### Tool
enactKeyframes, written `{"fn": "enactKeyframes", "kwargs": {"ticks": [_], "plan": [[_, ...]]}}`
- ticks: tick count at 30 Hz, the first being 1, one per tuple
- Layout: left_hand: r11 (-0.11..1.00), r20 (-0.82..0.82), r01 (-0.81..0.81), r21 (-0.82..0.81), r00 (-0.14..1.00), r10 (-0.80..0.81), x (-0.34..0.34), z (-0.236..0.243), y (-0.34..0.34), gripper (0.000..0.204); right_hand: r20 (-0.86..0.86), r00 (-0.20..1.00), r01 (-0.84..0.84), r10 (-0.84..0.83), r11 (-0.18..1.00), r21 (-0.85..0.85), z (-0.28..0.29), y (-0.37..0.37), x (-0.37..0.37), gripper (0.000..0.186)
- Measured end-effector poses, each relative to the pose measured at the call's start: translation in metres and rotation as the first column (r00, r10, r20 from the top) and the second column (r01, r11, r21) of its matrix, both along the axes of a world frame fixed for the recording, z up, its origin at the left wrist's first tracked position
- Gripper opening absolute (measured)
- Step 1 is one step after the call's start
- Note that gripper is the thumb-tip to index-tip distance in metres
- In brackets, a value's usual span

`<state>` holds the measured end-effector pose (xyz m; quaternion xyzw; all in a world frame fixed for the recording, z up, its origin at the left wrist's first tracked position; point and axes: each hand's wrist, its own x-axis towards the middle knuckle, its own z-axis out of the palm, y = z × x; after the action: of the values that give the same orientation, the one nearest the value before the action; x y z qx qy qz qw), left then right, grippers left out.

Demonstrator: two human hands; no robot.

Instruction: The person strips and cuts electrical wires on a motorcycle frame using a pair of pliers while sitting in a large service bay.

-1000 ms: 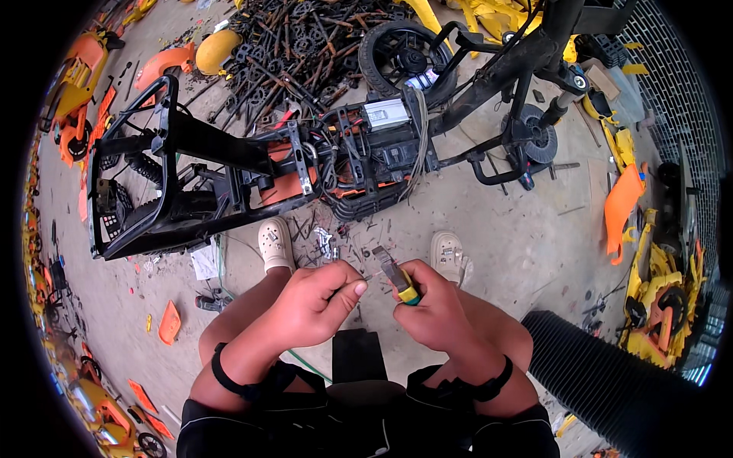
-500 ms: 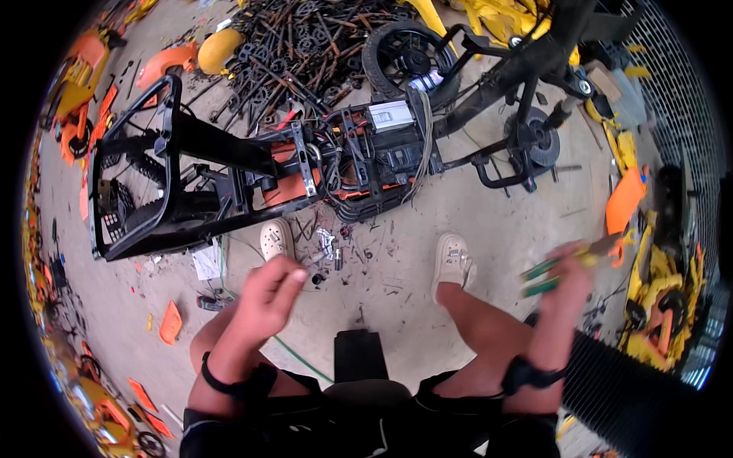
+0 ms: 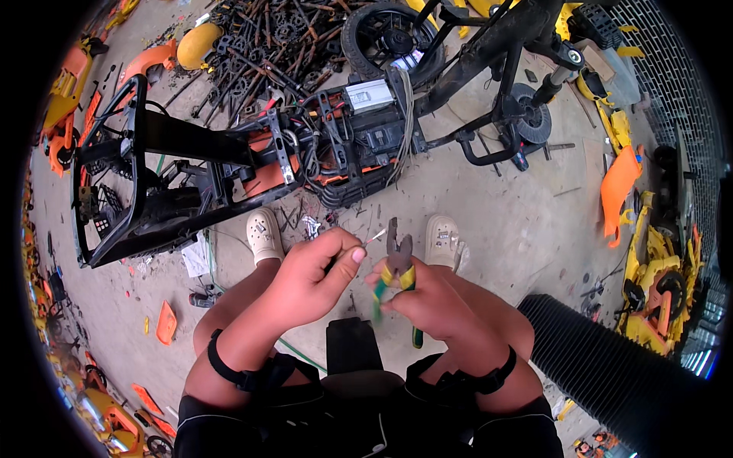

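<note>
Two risks, pinching thin wire [image 3: 374, 239] in left hand [image 3: 309, 278], gripping parted-jaw pliers [image 3: 399, 259] in right hand [image 3: 427, 298]: nipping skin by closing too near, losing wire by pinching loosely.

Grey concrete floor [image 3: 519, 221], strewn with dark scraps. Across middle: black vehicle frame [image 3: 195, 141]. Toward far edge: heap of rusty rods [image 3: 263, 61], yellow domed piece [image 3: 198, 46] beside it. Nearer left edge: small orange piece [image 3: 166, 324], white paper [image 3: 195, 258]. Along right edge: orange panel [image 3: 620, 187], yellow parts [image 3: 645, 334].
</note>
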<state>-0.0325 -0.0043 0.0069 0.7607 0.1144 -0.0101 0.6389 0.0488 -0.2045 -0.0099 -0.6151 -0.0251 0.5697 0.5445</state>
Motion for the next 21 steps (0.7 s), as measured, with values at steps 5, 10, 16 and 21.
{"fn": "enactKeyframes", "kwargs": {"ticks": [5, 10, 16, 21], "plan": [[0.999, 0.002, -0.047, 0.007, 0.999, 0.047, 0.005, -0.004, -0.011, 0.014, -0.095, 0.989, 0.12, -0.117, 0.992, 0.03, 0.019, 0.015, 0.002, 0.045], [0.997, -0.019, -0.059, 0.044, 0.998, 0.06, 0.004, -0.014, -0.019, 0.012, -0.024, 0.998, 0.05, -0.05, 0.998, -0.033, 0.02, 0.014, 0.002, 0.045], [0.994, -0.007, -0.03, 0.102, 1.0, 0.031, 0.01, -0.01, -0.026, 0.01, 0.162, 0.985, -0.044, 0.064, 0.992, -0.122, 0.021, 0.011, 0.003, 0.051], [0.987, -0.076, 0.032, 0.157, 0.997, -0.02, 0.013, -0.002, -0.025, 0.01, 0.215, 0.976, 0.002, 0.02, 0.995, -0.1, 0.013, 0.004, -0.003, 0.055]]}}
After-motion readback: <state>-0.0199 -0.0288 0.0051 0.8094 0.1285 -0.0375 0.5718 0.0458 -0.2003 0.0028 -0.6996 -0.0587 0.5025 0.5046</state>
